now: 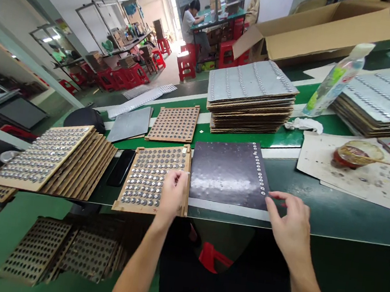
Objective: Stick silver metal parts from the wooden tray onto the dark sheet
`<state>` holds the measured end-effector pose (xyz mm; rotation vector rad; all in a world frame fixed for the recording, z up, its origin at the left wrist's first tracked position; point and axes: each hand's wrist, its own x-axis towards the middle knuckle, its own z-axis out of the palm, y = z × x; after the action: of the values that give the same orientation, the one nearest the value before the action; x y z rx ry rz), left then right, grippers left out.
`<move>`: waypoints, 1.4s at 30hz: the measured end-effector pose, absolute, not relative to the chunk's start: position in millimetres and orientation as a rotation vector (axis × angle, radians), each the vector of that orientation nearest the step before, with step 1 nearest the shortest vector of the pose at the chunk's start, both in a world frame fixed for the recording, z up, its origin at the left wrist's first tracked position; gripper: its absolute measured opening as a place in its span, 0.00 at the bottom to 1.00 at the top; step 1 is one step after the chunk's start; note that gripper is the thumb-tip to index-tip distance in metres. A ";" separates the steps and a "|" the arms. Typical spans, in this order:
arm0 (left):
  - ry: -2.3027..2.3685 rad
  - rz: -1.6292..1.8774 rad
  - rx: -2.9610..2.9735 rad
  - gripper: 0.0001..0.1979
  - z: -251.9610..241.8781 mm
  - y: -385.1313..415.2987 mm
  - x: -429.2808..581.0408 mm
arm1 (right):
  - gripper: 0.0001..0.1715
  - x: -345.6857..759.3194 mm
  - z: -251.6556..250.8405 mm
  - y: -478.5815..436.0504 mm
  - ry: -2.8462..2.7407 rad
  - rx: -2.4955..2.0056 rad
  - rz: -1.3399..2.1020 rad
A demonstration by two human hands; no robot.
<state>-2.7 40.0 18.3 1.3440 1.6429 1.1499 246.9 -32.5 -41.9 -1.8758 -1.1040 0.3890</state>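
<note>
My left hand (pixel 173 191) is closed above the right side of a wooden tray (pixel 165 154) set with rows of small round metal pieces (pixel 146 182). Whatever its fingers hold is hidden or too small to name. Beside the tray lies a dark, glossy sheet (pixel 224 168) with a single column of small round pieces (pixel 258 168) along its right edge. My right hand (pixel 290 219) is at the sheet's lower right corner, thumb and forefinger tips drawn close together near the lowest piece. Anything between those tips is too small to make out.
More pegboard-like trays (pixel 79 165) lean at the left, by a black phone (pixel 121 168). Behind the sheet stands a tall stack of grey sheets (pixel 252 84). To the right are a plastic bottle (pixel 338 80) and a bowl of amber substance (pixel 352 156) with a stick. A person (pixel 194 22) sits far back.
</note>
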 end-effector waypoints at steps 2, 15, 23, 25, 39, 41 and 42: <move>1.859 1.063 1.412 0.12 16.4 71.1 -21.9 | 0.22 262.4 -57.7 -27.6 -1.229 -2.081 0.267; 2.363 0.552 1.670 0.16 7.0 138.1 -29.4 | 0.21 275.6 -77.3 -19.3 -1.413 -2.163 0.266; 2.368 0.684 1.689 0.08 15.5 124.8 -30.1 | 0.17 276.4 -78.3 -14.4 -1.418 -2.119 0.266; 2.300 0.762 1.705 0.07 19.6 112.5 -24.9 | 0.17 277.0 -77.5 -11.9 -1.417 -2.103 0.279; 1.389 0.954 1.613 0.12 15.5 -8.4 39.0 | 0.09 230.0 -9.2 -34.3 -1.495 -1.381 0.452; 1.263 0.934 1.497 0.15 22.7 -14.9 39.5 | 0.04 213.9 10.0 -41.5 -1.494 -1.205 0.496; 1.199 0.929 1.425 0.17 26.8 -17.7 38.8 | 0.04 207.5 17.7 -43.8 -1.497 -1.153 0.503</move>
<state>38.8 -17.7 26.8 1.4253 1.1994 0.9290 207.5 -43.8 17.7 -1.1531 -1.4971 0.5027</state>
